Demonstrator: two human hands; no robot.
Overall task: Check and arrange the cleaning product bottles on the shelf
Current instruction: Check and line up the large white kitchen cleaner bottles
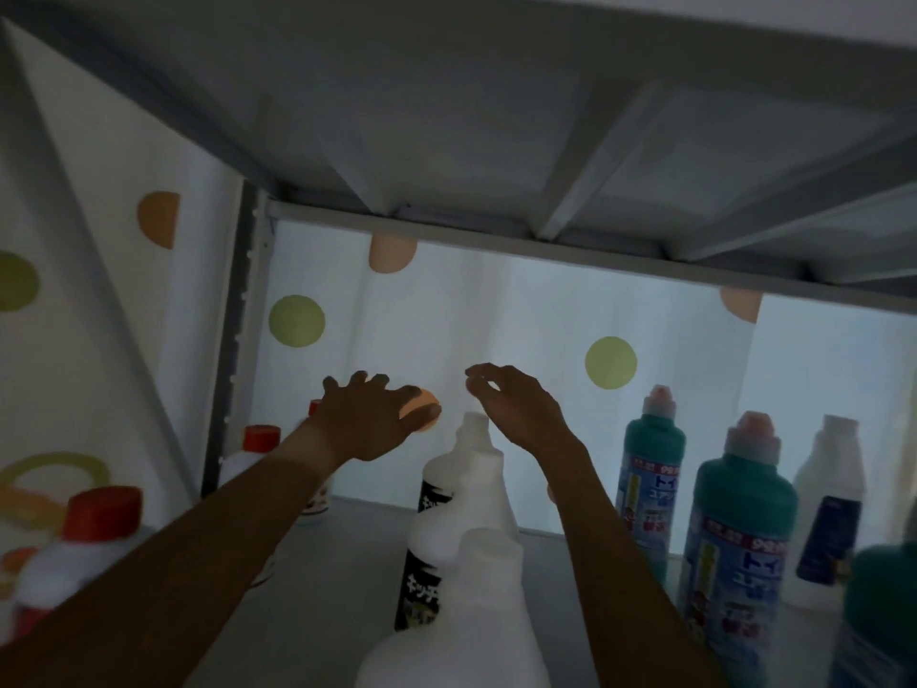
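Left hand (369, 422): fingers spread apart and slightly bent, palm facing away from the camera, raised at centre frame. It holds nothing. The fingertips lie in front of the backing sheet; contact with the sheet cannot be determined.

Right hand (516, 409): fingers loosely curled, thumb and forefinger near each other but clamped on nothing. It is positioned just right of the left hand, above the neck of a white bottle (471, 469); the two are apart.

Both forearms extend from the lower edge of the frame into the shelf bay.

White bottles: a row of white bottles with black labels runs from lower centre toward centre frame, between the two forearms. The nearest (466, 628) is blurred.

Red-capped bottles: one (84, 538) at lower left; a second (258, 449) further back, partly hidden by the left forearm.

Teal bottles: two with blue labels at right, the rear one (652, 464) and the front one (739, 528). A white bottle with a dark label (831, 499) stands at far right.

All bottles stand upright on the shelf (357, 548).

Backing sheet (496, 315): white, translucent, with green and orange dots. The underside of the upper shelf (446, 116) fills the top of the frame.
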